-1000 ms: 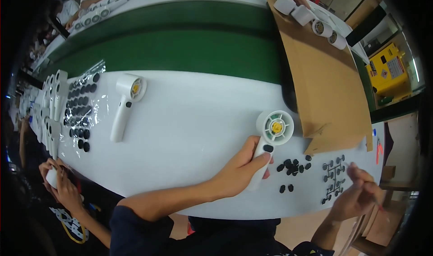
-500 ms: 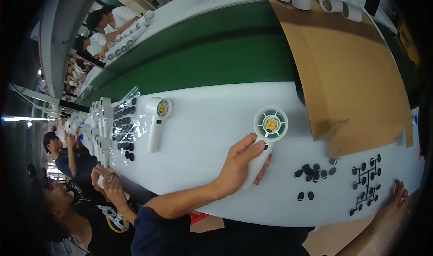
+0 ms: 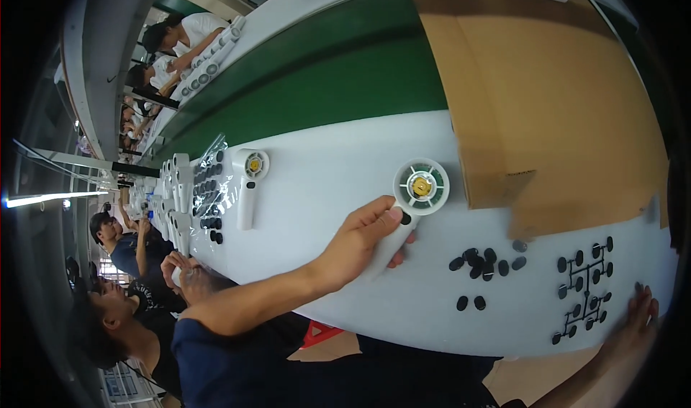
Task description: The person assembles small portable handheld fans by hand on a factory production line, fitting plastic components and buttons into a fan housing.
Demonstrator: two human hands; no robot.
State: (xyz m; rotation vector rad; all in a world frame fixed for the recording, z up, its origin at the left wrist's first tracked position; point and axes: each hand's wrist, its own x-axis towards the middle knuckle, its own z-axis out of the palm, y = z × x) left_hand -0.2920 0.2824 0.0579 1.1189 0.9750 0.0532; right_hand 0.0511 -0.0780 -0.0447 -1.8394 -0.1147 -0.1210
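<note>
My left hand [image 3: 353, 246] grips a white handheld fan [image 3: 422, 186] by its handle, thumb close to a black oval button on the neck. The round head of this fan points away from me and shows spokes and a yellow centre. At the table's right edge, my right hand [image 3: 633, 322] has its fingers curled together, with a small dark spot at a fingertip that I cannot make out. Close to it lies a black plastic sprue [image 3: 586, 293] carrying oval buttons. Between the hands are several loose black oval buttons [image 3: 476, 266].
A second white fan [image 3: 247, 199] lies to the left, beside a clear plastic bag [image 3: 209, 188] with rows of black buttons. More white fans [image 3: 176, 199] stand past it. A large cardboard sheet [image 3: 554, 113] covers the far right. A co-worker [image 3: 115, 314] sits at left.
The whole view has shifted a little, with the cardboard now looking larger. My left hand keeps its hold on the fan; my right hand stays at the table's right edge.
</note>
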